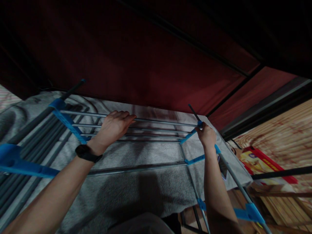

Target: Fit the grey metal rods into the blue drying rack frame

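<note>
A rack frame of grey metal tubes and blue plastic brackets stands over a grey blanket. My left hand (pixel 116 124), with a dark watch (pixel 88 153) at its wrist, wraps its fingers over the uppermost crossbar (pixel 161 121). My right hand (pixel 206 134) grips the blue bracket (pixel 200 123) at that bar's right end; the palm hides part of it. On the left, the bar meets another blue bracket (pixel 67 122). Several thinner bars run parallel below it. A lower crossbar (pixel 146 168) joins a small bracket (pixel 193 160) on the right.
Several loose grey tubes (pixel 36 146) lie on the blanket (pixel 126 191) at the left. A dark red fabric panel (pixel 146 74) rises behind. At the right are a red and yellow package (pixel 263 162) and a slatted wooden piece (pixel 280 208). A long tube (pixel 234 177) slants past my right forearm.
</note>
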### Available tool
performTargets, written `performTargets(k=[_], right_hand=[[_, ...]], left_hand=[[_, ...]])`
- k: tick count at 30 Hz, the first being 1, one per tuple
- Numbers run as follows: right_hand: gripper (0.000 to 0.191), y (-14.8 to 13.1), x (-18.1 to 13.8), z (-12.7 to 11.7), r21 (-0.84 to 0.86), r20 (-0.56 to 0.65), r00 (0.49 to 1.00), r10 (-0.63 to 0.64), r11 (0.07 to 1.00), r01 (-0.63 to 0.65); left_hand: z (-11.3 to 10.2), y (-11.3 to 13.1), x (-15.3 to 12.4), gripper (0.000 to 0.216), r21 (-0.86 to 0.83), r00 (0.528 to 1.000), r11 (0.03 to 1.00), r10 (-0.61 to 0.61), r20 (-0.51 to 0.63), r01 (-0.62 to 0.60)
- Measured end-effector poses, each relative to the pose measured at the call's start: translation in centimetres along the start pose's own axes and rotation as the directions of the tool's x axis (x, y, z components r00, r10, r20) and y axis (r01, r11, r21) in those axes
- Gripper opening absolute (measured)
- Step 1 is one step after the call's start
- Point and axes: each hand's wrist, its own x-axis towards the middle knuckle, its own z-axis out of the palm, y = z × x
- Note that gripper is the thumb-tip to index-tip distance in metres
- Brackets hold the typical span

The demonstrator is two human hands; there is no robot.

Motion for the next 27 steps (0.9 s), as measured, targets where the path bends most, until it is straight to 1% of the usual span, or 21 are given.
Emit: performTargets(k=[9,17,27], right_hand=[[0.041,-0.14,-0.09,0.20,-0.008,-0.017,1.000,0.016,1.000,-0.016],[0.039,-0.41,-0.28,-0.05,-0.031,-0.012,1.000,0.023,0.999,-0.024],[0.043,-0.54,-0.74,0.13,-0.070,-0.054,0.998,0.008,0.997,-0.012]], left_hand=[[-0.01,-0.08,0.03,0.041,0.007,1.000,1.000,-0.009,0.026,0.009],[-0.34,0.01,0.18,0.042,0.004,0.998,1.000,0.000,0.056,-0.001],[-0.72,0.06,0.42,0.044,-0.055,0.996,0.998,-0.034,0.083,0.039]])
